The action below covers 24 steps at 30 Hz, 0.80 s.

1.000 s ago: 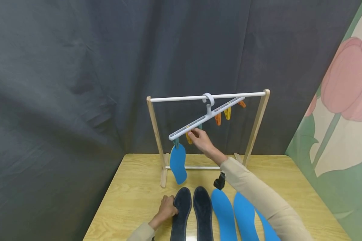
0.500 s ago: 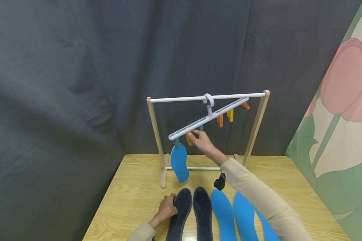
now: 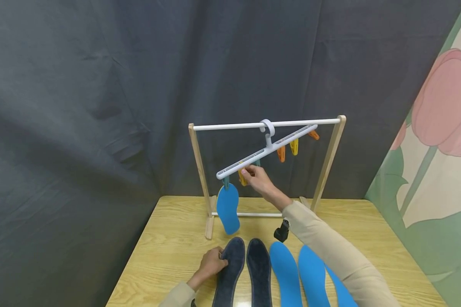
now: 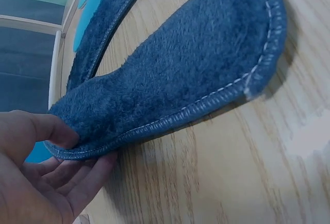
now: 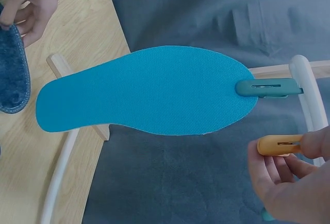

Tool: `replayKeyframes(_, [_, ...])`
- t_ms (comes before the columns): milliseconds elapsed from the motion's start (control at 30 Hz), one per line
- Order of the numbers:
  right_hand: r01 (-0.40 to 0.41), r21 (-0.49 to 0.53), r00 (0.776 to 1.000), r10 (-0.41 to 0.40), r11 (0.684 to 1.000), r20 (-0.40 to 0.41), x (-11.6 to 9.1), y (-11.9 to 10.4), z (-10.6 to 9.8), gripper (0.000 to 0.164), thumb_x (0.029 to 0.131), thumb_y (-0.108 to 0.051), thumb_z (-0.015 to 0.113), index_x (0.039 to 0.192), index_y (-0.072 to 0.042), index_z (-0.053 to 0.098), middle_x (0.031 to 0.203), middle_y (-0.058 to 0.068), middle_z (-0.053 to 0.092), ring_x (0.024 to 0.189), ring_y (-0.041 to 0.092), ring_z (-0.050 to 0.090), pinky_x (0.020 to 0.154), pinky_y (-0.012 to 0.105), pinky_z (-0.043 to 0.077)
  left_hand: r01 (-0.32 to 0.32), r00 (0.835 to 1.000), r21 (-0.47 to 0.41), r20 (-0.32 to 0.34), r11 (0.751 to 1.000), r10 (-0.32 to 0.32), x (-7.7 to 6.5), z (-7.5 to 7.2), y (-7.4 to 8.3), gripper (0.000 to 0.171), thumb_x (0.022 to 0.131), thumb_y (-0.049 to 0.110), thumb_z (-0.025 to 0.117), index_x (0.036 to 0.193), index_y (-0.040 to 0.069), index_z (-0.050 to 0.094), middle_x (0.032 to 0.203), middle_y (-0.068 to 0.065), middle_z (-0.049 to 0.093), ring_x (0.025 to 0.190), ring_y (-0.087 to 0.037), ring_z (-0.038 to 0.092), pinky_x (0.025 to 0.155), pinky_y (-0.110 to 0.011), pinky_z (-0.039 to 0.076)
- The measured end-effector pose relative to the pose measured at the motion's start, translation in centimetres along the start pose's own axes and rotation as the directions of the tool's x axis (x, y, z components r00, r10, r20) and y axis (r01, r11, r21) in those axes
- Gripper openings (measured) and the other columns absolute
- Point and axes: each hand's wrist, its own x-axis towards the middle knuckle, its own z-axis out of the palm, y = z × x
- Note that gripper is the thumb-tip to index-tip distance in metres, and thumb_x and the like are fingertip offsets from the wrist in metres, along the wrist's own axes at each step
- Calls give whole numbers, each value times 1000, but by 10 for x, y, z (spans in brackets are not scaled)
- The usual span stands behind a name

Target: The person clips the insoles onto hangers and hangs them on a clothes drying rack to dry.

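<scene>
The beige-sleeved right arm (image 3: 332, 251) extends forward, bare right hand (image 3: 260, 181) pinching, while the bare left hand (image 3: 212, 262) pinches lower down.

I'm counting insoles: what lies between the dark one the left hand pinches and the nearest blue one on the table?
One other dark insole, lying on the table; the head view shows it.
</scene>
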Motion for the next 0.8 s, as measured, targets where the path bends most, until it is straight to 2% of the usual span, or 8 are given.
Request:
replayKeyframes(267, [-12,40,1000,11,999,15,0,-2,-2,28,105,-5,45,125,13,54,108,24,62,100,35,62,87,44,55,-24,1000,-55,7,998,24,4,-3,3,20,79,5,69,96,-2,64,61,3,50,48,-9,44,42,-22,34])
replayKeyframes(567, [-30,89,999,28,996,28,0,-1,-1,31,105,-3,44,128,16,53,119,30,59,113,44,58,97,45,53,-81,996,-126,17,989,83,7,-11,15,23,79,4,68,100,-4,64,63,4,48,49,-9,41,43,-22,36])
replayKeyframes(700, [-40,82,999,37,996,38,0,-1,-2,31,106,-5,44,129,14,53,119,28,59,112,41,58,97,45,53,-71,997,-132,35,989,76,11,-12,18,28,79,5,68,105,-5,65,68,3,49,54,-9,43,47,-23,40])
replayKeyframes(800, [-32,71,999,29,997,46,0,0,-2,32,106,-6,44,129,15,52,118,30,58,111,40,59,96,46,53,-72,997,-147,20,986,76,14,-12,20,28,78,5,68,104,-5,66,69,2,52,57,-10,45,49,-24,42])
